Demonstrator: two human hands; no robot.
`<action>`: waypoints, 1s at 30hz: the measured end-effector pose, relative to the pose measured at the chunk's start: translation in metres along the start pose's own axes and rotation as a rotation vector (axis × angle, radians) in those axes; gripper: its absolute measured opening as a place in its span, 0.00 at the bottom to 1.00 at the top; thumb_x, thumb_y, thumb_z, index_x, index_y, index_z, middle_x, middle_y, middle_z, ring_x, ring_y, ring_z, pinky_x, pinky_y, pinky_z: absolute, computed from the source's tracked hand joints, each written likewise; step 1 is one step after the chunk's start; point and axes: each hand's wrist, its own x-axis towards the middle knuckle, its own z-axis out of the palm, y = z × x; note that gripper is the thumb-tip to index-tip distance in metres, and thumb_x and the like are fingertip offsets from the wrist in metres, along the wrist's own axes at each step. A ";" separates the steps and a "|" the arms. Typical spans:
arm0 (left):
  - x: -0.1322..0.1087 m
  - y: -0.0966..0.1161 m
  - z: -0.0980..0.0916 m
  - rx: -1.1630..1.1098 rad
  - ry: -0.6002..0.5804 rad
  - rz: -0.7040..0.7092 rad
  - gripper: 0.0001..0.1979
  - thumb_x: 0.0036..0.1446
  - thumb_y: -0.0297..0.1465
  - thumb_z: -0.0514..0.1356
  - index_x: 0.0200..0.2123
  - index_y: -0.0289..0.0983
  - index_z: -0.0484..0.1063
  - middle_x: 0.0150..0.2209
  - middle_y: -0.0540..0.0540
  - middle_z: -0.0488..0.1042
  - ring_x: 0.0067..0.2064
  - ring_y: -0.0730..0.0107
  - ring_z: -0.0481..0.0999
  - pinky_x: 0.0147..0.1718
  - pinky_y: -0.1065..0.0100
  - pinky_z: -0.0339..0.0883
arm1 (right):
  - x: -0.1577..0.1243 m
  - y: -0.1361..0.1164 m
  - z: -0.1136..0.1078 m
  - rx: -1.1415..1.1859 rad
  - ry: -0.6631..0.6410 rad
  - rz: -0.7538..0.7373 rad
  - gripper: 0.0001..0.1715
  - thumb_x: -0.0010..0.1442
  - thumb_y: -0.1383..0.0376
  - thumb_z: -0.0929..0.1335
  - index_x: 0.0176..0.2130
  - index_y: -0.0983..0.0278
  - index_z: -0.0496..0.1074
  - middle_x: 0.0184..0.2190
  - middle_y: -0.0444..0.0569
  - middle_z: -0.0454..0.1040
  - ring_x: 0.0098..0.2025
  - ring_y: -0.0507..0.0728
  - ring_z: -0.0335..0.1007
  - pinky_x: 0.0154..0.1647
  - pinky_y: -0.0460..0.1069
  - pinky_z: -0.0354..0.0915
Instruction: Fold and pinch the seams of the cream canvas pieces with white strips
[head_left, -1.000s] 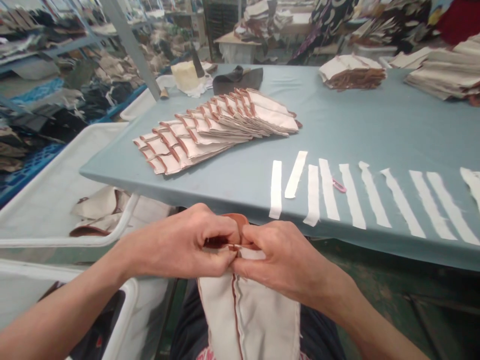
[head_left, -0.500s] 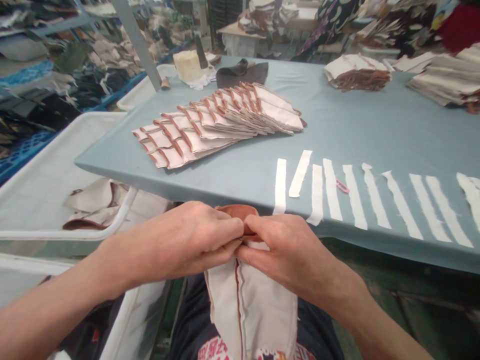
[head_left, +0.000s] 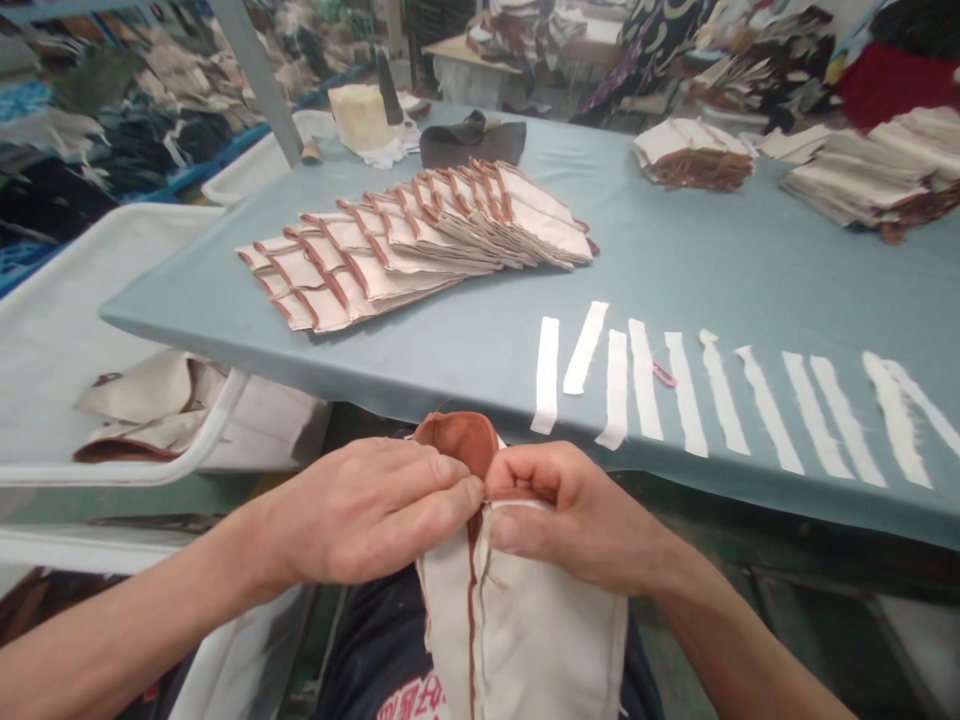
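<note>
A cream boot upper [head_left: 551, 630] with a brown lining [head_left: 459, 440] hangs over my lap, its seam running down the middle. The lining shows at its rounded top opening. My left hand [head_left: 375, 510] lies closed over the top edge left of the seam, fingertips pressed at the seam. My right hand [head_left: 581, 515] pinches the edge just right of it, thumb on the cream outside and bent fingers at the lining. The two hands nearly touch at the seam's top. A short loose thread shows below the right thumb.
On the blue-green table [head_left: 375, 375] lies a fanned stack of cream uppers [head_left: 420, 235]. Several white strips [head_left: 615, 390] and a pink clip [head_left: 664, 375] lie along its near edge. More stacks [head_left: 697, 150] stand behind. A white bin [head_left: 187, 465] holding cream pieces is at left.
My left hand has flattened and moved slightly left and down. My right hand has turned, with its thumb now on the cream side. More of the brown lining shows at the top.
</note>
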 end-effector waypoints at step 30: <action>0.035 0.011 0.025 -0.520 -0.101 -0.238 0.23 0.78 0.38 0.43 0.31 0.38 0.64 0.26 0.51 0.67 0.27 0.72 0.65 0.29 0.69 0.59 | -0.054 -0.001 -0.023 -0.724 0.159 -0.562 0.14 0.71 0.68 0.63 0.33 0.63 0.71 0.26 0.42 0.74 0.26 0.49 0.65 0.30 0.44 0.58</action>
